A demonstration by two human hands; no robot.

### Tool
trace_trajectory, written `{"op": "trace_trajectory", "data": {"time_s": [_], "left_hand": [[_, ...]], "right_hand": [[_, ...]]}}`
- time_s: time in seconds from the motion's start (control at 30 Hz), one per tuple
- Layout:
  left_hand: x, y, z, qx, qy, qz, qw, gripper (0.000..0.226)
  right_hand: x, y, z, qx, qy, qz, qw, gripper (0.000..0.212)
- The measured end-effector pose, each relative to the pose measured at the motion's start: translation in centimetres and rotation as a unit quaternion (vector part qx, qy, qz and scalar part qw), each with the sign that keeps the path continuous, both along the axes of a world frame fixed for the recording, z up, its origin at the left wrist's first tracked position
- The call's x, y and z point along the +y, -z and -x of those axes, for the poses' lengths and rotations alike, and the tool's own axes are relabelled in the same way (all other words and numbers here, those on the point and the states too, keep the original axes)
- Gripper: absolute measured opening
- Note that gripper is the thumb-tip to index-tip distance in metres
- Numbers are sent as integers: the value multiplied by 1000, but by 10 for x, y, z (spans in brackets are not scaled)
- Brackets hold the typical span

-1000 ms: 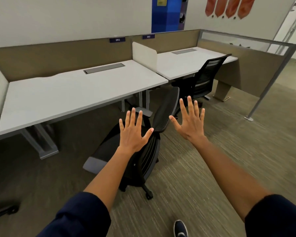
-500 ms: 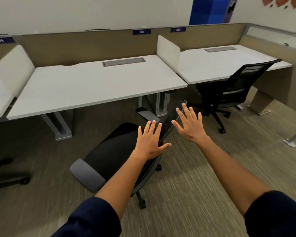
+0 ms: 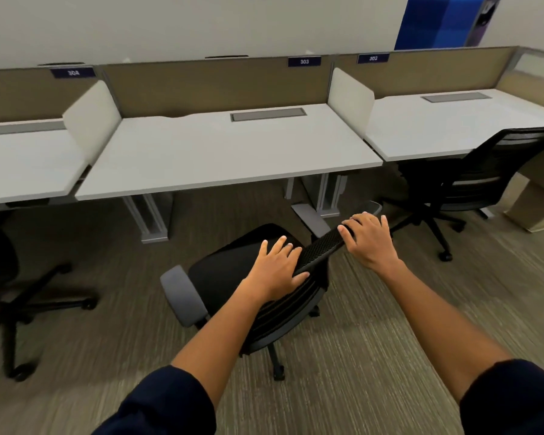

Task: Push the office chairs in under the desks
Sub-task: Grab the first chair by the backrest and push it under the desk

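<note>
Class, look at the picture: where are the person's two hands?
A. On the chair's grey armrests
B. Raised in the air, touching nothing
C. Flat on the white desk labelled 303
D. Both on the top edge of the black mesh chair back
D: the left hand and the right hand both rest on the top edge of the black mesh chair back.

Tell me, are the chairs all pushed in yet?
Not yet, none looks tucked in. The left hand and right hand rest on the black mesh-backed chair, which is clear of the white desk labelled 303. The black chair on the right and the chair at the left edge remain.
</note>
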State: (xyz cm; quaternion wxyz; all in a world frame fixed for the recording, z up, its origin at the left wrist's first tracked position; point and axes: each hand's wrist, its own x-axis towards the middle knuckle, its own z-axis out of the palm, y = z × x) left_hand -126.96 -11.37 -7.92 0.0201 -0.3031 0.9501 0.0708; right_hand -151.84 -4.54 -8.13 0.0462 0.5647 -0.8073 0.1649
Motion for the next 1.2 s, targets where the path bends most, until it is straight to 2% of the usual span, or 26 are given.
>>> {"op": "trace_trajectory", "data": {"time_s": [0.13,0.27,0.4,0.6,0.8,0.97,1.2], "left_hand": [[-7,-7,-46,-17,6,-21,1000,69],[-10,-11,-84,31,-48,-25,998,78],[-18,-10,-113,49,-114,-22,992,88],[-46,0,-150,59,-175,45,982,90],[-94,2,-165,84,-166,86,979,73],[-126,0,-169,79,-158,100,979,80],[-182,2,-160,60,-160,96,981,77]], "right_hand": [[3,-14,-23,39,-34,50,997,60],[1,-11,-48,43,-52,55,996,45],[-5,-2,-73,51,-48,21,997,52],[-15,2,-117,52,-70,34,996,69],[-30,5,-150,36,-19,62,997,71],[-53,6,-160,34,9,41,999,75],[-107,8,-153,42,19,32,998,80]]}}
